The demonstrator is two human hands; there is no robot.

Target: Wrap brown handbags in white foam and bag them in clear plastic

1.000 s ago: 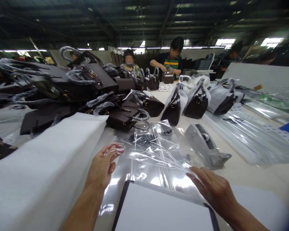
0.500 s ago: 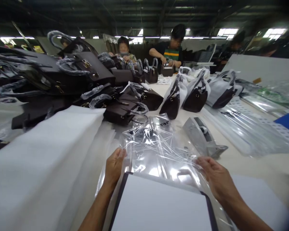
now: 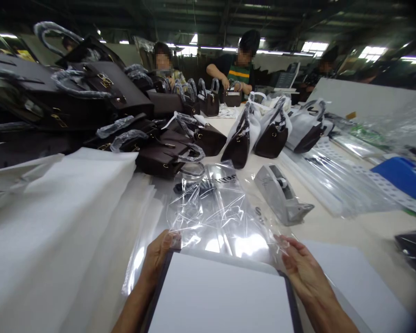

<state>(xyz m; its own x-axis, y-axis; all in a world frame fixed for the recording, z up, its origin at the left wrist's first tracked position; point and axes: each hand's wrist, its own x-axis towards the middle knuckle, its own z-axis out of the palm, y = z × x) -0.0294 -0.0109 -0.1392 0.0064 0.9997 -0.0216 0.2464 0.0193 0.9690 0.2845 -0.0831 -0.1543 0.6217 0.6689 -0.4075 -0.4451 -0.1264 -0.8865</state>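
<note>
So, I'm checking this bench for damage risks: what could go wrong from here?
The clear film, held at its sides by the left hand and right hand, is already creased and might crumple further or tear if pulled hard. The corners of the white panel with dark edges could snag it. The nearest brown bag, close to the film's far end, might get nudged.

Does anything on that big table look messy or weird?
Nothing looks spilled or broken. The dark handbags heaped on the left look messiest: they lie tilted over one another, handles pointing different ways, while the bags partly in white wrapping sit side by side.
</note>
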